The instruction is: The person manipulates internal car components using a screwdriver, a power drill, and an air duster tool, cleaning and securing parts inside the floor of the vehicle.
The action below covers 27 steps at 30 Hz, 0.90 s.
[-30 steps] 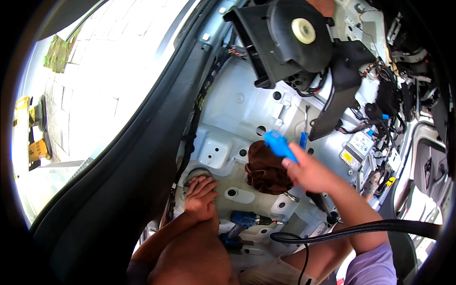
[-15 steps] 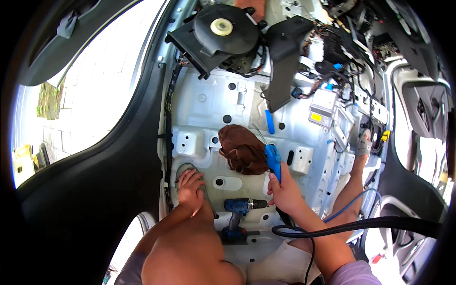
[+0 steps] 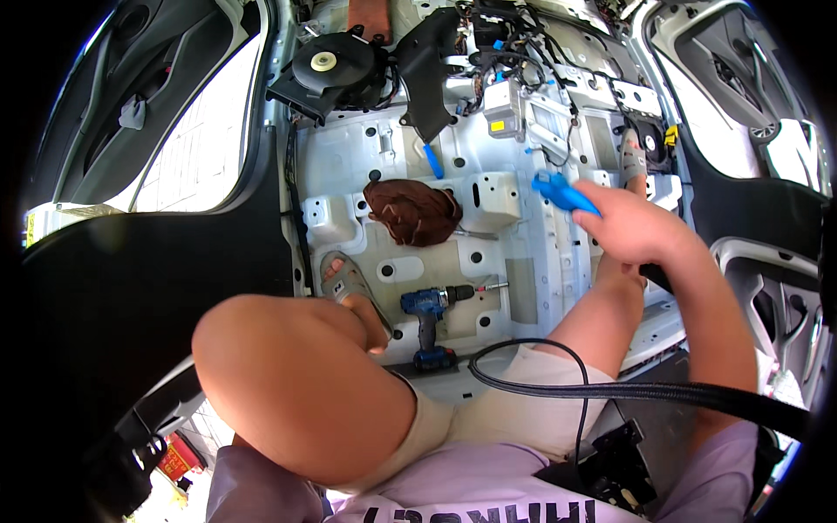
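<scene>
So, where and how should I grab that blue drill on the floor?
Probably by the handle of the blue drill, between its body and the battery, coming from above on your near side. The drill lies on its side, handle running back toward you and the bit pointing right, so that narrow stretch looks easiest to wrap, away from the tip.

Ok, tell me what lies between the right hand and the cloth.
Head view: its blue tool, then ribbed white floor, then a raised white box beside the cloth.
</scene>
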Available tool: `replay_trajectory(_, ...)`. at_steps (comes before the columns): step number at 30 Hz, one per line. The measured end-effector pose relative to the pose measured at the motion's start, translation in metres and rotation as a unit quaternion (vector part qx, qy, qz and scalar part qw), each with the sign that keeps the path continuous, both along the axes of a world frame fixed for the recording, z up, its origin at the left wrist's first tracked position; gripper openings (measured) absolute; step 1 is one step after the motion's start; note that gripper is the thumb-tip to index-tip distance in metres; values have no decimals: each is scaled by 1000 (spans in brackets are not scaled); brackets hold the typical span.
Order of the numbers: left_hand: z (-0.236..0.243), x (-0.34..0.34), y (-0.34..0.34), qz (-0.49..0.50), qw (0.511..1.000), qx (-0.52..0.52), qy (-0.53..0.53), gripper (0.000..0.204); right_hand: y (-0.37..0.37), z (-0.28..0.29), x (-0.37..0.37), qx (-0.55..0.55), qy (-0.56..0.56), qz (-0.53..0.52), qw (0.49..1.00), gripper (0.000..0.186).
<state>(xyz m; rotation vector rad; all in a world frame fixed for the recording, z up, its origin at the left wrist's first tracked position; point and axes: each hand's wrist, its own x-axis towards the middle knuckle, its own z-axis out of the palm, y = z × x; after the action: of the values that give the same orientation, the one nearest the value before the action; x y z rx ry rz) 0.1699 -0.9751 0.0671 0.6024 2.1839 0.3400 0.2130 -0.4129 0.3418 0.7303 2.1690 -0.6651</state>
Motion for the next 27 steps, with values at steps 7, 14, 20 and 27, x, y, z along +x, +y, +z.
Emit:
replay_trajectory(7, 82, 4, -25, 43, 997, -30, -58, 24, 33, -22, 99, -7, -85, -14, 996, 30)
replay_trajectory(14, 77, 68, -30, 108, 992, -1, -68, 24, 12, -69, 117, -37, -274, 170, 946, 31)
replay_trajectory(20, 50, 101, -42, 156, 984, -20, -80, 24, 7, -92, 118, -129, 6, -23, 991, 31)
replay_trajectory(27, 39, 121, -49, 205, 975, -21, -80, 23, -3, -107, 130, -343, -220, 4, 913, 35)
